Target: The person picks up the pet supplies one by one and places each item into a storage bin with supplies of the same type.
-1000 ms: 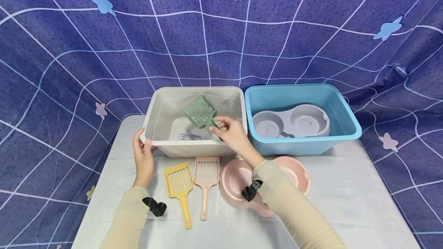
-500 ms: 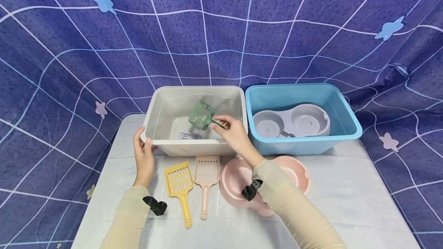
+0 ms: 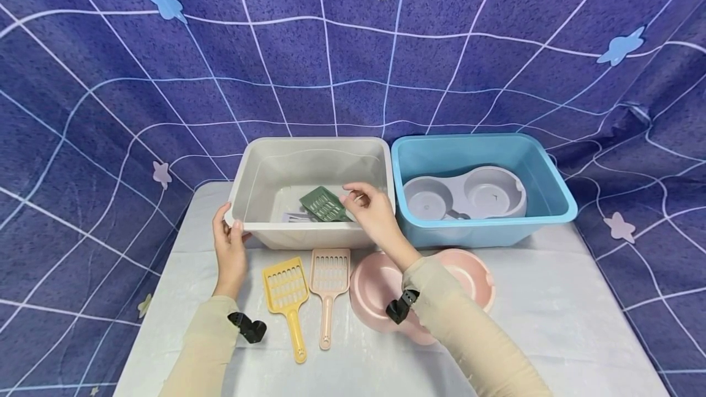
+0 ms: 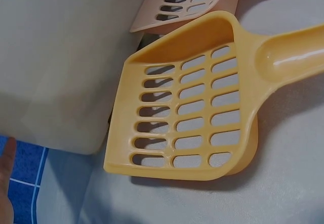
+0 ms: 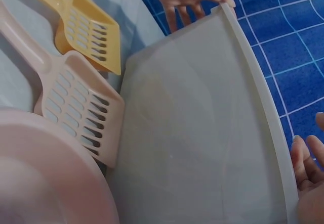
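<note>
With the left hand [image 3: 230,259], gripping the grey litter box [image 3: 309,237] at its near-left corner; with the right hand [image 3: 374,208], fingers loosely curled and empty, no longer holding the green litter scoop [image 3: 323,203] gripped half a second ago. Lying now inside the box, partly covering a lilac slotted piece [image 3: 296,217].

Two tubs [image 3: 480,236], two double bowls [image 3: 453,192], three scoops [image 3: 295,332] (two at the grey tub [image 3: 309,239]'s six o'clock), one lilac piece [image 3: 295,217], two hands [image 3: 229,254], two cameras [image 3: 251,330].
</note>
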`<state>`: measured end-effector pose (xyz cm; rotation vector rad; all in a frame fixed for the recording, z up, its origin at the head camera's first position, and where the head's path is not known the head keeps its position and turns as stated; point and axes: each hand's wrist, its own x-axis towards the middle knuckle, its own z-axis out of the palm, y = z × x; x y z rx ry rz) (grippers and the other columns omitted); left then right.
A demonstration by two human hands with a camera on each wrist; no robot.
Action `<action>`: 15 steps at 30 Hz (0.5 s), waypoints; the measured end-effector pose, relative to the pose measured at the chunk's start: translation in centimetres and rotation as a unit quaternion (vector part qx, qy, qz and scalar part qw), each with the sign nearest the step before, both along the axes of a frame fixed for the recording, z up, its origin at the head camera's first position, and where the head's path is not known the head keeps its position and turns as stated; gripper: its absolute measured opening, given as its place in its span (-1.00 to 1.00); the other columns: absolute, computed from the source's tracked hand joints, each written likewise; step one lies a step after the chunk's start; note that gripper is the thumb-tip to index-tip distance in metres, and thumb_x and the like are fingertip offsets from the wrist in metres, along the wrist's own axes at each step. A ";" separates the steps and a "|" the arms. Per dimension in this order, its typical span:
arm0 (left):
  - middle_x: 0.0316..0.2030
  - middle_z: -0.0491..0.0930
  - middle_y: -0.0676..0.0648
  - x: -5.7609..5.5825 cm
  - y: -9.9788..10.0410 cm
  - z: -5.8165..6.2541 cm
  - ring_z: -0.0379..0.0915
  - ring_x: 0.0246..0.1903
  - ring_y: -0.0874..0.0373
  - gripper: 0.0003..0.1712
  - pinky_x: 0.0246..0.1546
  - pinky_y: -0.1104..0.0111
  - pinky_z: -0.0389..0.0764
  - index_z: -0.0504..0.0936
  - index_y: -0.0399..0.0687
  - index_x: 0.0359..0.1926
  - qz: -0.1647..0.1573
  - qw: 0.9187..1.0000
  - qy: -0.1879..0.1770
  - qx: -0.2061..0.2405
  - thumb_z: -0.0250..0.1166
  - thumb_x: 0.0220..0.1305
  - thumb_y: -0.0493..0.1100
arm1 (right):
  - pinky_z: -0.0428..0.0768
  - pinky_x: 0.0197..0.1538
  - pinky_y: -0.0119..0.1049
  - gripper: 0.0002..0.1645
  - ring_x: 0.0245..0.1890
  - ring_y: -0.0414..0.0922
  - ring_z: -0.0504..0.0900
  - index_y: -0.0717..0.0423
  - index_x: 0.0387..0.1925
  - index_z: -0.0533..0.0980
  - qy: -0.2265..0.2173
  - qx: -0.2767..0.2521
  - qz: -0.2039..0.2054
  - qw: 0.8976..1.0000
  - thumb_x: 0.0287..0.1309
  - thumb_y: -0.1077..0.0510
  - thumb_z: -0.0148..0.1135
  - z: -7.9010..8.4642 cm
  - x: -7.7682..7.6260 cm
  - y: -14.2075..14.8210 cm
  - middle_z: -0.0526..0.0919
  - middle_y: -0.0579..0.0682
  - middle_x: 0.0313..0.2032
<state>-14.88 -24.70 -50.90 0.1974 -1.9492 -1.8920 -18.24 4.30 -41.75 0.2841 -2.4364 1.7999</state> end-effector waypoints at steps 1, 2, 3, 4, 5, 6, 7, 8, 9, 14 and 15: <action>0.13 0.33 -0.05 0.0 -0.1 0.0 0.39 0.01 0.19 -0.48 -0.01 0.36 0.50 0.16 0.05 0.47 0.000 1.000 0.001 0.003 -0.11 0.57 -0.19 | 0.49 -0.31 -0.40 -0.71 -0.37 -0.18 0.52 0.16 -0.03 0.64 0.003 -0.005 -0.002 1.000 0.22 0.17 0.34 -0.1 0.1 0.0 0.63 -0.02 -0.32; 0.12 0.34 -0.03 0.0 -0.1 -0.1 0.40 0.01 0.19 -0.49 -0.02 0.37 0.51 0.17 0.05 0.47 0.000 1.000 0.002 0.003 -0.11 0.57 -0.19 | 0.49 -0.30 -0.40 -0.72 -0.37 -0.17 0.52 0.15 -0.03 0.64 0.008 -0.011 -0.004 1.000 0.23 0.17 0.34 -0.2 0.1 0.0 0.63 -0.02 -0.32; 0.11 0.34 -0.02 0.0 -0.2 -0.1 0.40 0.01 0.17 -0.49 -0.02 0.38 0.51 0.17 0.05 0.47 0.000 1.000 0.002 0.003 -0.11 0.57 -0.19 | 0.50 -0.27 -0.39 -0.72 -0.36 -0.17 0.53 0.15 -0.03 0.64 0.012 -0.018 -0.004 1.000 0.23 0.18 0.33 -0.2 0.2 0.0 0.63 -0.01 -0.31; 0.11 0.34 -0.01 0.1 -0.2 -0.1 0.40 0.01 0.17 -0.49 -0.02 0.38 0.51 0.17 0.05 0.47 0.001 1.000 0.001 0.002 -0.11 0.57 -0.19 | 0.51 -0.25 -0.39 -0.73 -0.34 -0.16 0.54 0.15 -0.03 0.64 0.015 -0.023 -0.004 1.000 0.24 0.19 0.32 -0.3 0.3 0.0 0.63 -0.01 -0.30; 0.11 0.34 -0.01 0.1 -0.3 -0.1 0.40 0.01 0.17 -0.49 -0.02 0.38 0.51 0.17 0.05 0.47 0.000 1.000 0.000 0.001 -0.11 0.57 -0.19 | 0.52 -0.23 -0.38 -0.73 -0.32 -0.14 0.55 0.15 -0.03 0.64 0.020 -0.030 -0.003 0.999 0.24 0.20 0.32 -0.3 0.3 0.0 0.64 0.01 -0.30; 0.11 0.34 -0.01 0.1 -0.3 -0.1 0.40 0.01 0.17 -0.49 -0.02 0.38 0.52 0.17 0.06 0.47 0.000 1.000 -0.001 0.000 -0.11 0.57 -0.19 | 0.54 -0.20 -0.37 -0.73 -0.31 -0.13 0.56 0.16 -0.03 0.63 0.024 -0.036 -0.002 0.999 0.25 0.21 0.31 -0.4 0.3 0.0 0.65 0.02 -0.29; 0.12 0.34 -0.01 0.1 -0.3 0.0 0.40 0.02 0.17 -0.49 -0.02 0.38 0.52 0.17 0.06 0.47 -0.001 1.000 -0.002 0.000 -0.12 0.57 -0.18 | 0.55 -0.18 -0.35 -0.73 -0.29 -0.11 0.57 0.17 -0.03 0.63 0.028 -0.041 0.000 0.999 0.25 0.22 0.31 -0.4 0.4 0.0 0.65 0.03 -0.28; 0.13 0.34 -0.01 0.1 -0.4 0.0 0.41 0.02 0.15 -0.49 -0.02 0.38 0.52 0.17 0.07 0.47 -0.002 1.000 -0.003 0.001 -0.12 0.56 -0.18 | 0.57 -0.15 -0.33 -0.73 -0.28 -0.09 0.59 0.19 -0.03 0.63 0.032 -0.048 0.003 0.998 0.24 0.24 0.31 -0.4 0.4 0.1 0.66 0.05 -0.27; 0.13 0.34 -0.03 0.1 -0.3 0.0 0.40 0.03 0.15 -0.48 -0.02 0.38 0.52 0.16 0.06 0.47 -0.004 1.000 -0.002 0.001 -0.12 0.56 -0.18 | 0.58 -0.13 -0.31 -0.73 -0.26 -0.08 0.60 0.19 -0.03 0.63 0.036 -0.052 0.004 0.998 0.24 0.24 0.31 -0.4 0.5 0.1 0.67 0.06 -0.27; 0.16 0.33 -0.08 0.1 -0.3 0.1 0.39 0.06 0.03 -0.48 -0.01 0.37 0.52 0.16 0.05 0.47 -0.011 1.000 -0.003 0.010 -0.12 0.57 -0.18 | 0.58 -0.09 -0.23 -0.71 -0.22 -0.03 0.61 0.22 0.00 0.61 0.058 -0.064 0.002 0.996 0.25 0.21 0.31 -0.5 0.8 0.4 0.69 0.08 -0.21; 0.17 0.33 -0.10 0.1 -0.3 0.2 0.39 0.07 0.02 -0.48 -0.01 0.37 0.52 0.15 0.05 0.47 -0.012 1.000 -0.004 0.009 -0.12 0.57 -0.18 | 0.58 -0.08 -0.22 -0.70 -0.20 -0.03 0.61 0.21 0.00 0.61 0.062 -0.064 0.001 0.996 0.26 0.21 0.31 -0.5 0.9 0.4 0.69 0.08 -0.21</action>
